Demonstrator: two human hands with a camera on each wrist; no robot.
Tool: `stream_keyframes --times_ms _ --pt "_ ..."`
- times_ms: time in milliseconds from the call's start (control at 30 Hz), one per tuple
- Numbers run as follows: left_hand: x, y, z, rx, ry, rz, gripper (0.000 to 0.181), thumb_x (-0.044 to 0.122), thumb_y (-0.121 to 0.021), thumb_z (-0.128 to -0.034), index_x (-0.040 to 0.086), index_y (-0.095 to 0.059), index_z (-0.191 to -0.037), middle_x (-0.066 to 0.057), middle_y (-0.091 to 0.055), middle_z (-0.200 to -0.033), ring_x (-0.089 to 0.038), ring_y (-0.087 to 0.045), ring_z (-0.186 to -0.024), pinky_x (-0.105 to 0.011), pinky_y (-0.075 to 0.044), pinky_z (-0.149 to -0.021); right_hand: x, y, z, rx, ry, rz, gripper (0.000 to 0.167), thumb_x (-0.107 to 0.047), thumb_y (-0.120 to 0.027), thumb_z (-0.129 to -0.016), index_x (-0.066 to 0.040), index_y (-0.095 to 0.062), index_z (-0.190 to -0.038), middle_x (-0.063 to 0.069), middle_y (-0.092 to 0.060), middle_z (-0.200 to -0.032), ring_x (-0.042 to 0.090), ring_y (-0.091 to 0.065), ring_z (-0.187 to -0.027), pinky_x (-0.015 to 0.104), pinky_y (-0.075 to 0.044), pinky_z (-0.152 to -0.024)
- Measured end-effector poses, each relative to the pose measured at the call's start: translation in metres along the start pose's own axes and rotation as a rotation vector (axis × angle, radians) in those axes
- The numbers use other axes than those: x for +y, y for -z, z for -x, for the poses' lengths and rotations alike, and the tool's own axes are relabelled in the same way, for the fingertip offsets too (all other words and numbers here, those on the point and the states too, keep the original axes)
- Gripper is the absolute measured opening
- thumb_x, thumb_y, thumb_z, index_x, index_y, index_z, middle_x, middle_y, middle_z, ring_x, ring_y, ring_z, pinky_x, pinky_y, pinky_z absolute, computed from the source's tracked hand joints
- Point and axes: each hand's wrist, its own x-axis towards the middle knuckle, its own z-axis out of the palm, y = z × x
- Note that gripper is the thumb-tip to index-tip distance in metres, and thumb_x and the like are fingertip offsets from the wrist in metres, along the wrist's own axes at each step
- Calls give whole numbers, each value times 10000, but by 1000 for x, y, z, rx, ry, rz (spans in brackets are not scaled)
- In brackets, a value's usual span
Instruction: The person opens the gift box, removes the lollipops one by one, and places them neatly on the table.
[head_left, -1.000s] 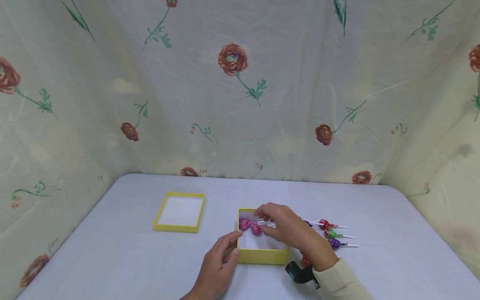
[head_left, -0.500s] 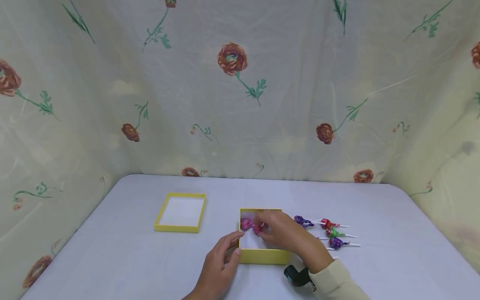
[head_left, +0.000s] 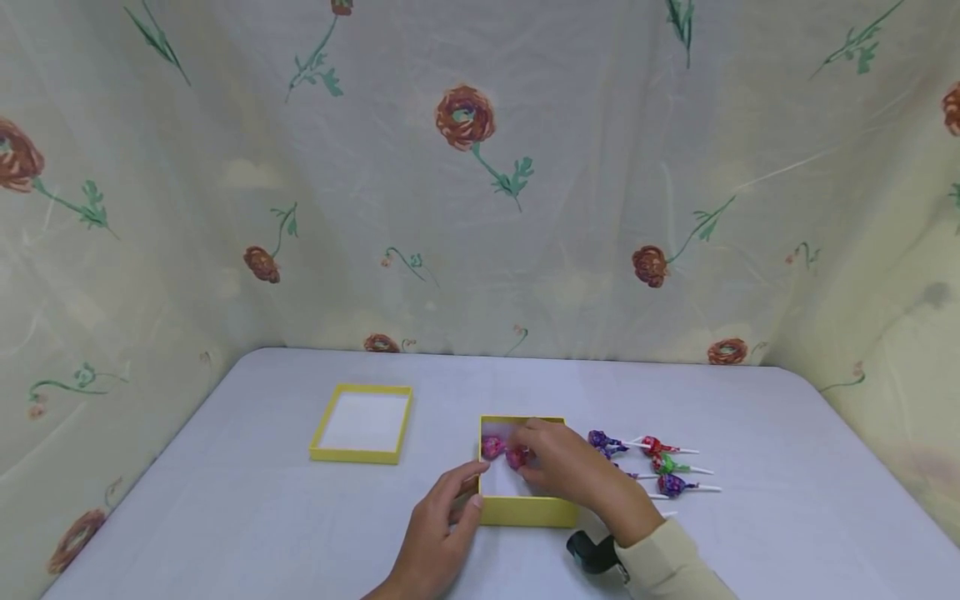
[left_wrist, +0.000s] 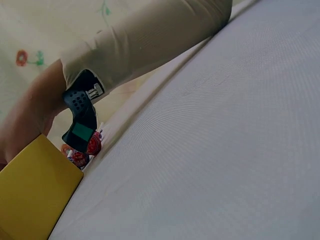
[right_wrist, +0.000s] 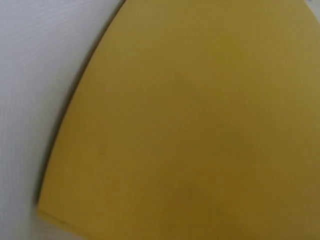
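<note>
A yellow box (head_left: 528, 512) stands uncovered in the middle of the table. My left hand (head_left: 433, 533) rests its fingertips and thumb against the box's left side. Reaching over the right wall, my right hand (head_left: 566, 462) pinches a pink-wrapped lollipop (head_left: 514, 458) inside; the fingers hide much of it. Another pink lollipop (head_left: 492, 447) lies at the box's left wall. In the left wrist view, the yellow box (left_wrist: 37, 190) covers the fingers of the right hand (left_wrist: 25, 117). Blurred yellow box wall (right_wrist: 190, 120) fills most of the right wrist view.
A shallow yellow lid (head_left: 356, 456) with a white inside lies at the left. Right of the box are several lollipops, among them a red one (head_left: 652, 446), a green one (head_left: 663, 465) and a purple one (head_left: 671, 485). A black wrist device (head_left: 590, 552) hangs beneath the right forearm.
My right hand has lowered into the box and closed its fingers on the second pink lollipop. The left hand has stayed at the box's side. More lollipops now show beside the right arm.
</note>
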Motion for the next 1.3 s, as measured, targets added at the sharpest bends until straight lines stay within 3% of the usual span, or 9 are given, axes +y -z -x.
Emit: stream_keyframes --times_ms 200,467,667,967,1300 --pt "0 0 0 -2 7 -9 352 168 -501 -1002 199 -505 -1353 -2 -528 -1345 -223 -560 -1198 -238 -537 -845 -2 -1 0 25 14 41 247 -46 -775 -761 -68 -719 -1000 19 -635 -937 179 -614 -856 355 -559 -785" --pt "1 0 0 -13 17 1 356 175 -492 -1006 213 -497 -1360 -6 -514 -1364 -225 -547 -1217 -243 -531 -867 -3 -1 0 -23 -48 33 211 -88 -785 -773 -170 -691 -944 -111 -608 -805 90 -550 -745 298 -546 -758" --pt "0 0 0 -1 2 -7 356 167 -497 -1003 207 -502 -1357 4 -523 -1354 -218 -554 -1209 -242 -535 -857 -3 -1 0 -26 -54 39 213 -124 -792 -770 -184 -684 -943 -120 -606 -794 77 -535 -725 295 -538 -743" --pt "0 0 0 6 1 -3 357 159 -499 -1001 194 -506 -1357 2 -525 -1354 -219 -555 -1209 -256 -539 -857 -2 -1 1 -23 -23 56 223 -166 -826 -742 -203 -642 -862 -113 -560 -720 68 -477 -637 226 -433 -587" --pt "-1 0 0 2 -1 9 360 148 -503 -998 178 -507 -1357 -12 -520 -1361 -240 -554 -1210 -239 -537 -852 -4 -1 0 -66 -69 108 190 -212 -829 -753 -163 -735 -910 -105 -588 -764 74 -484 -683 266 -488 -664"
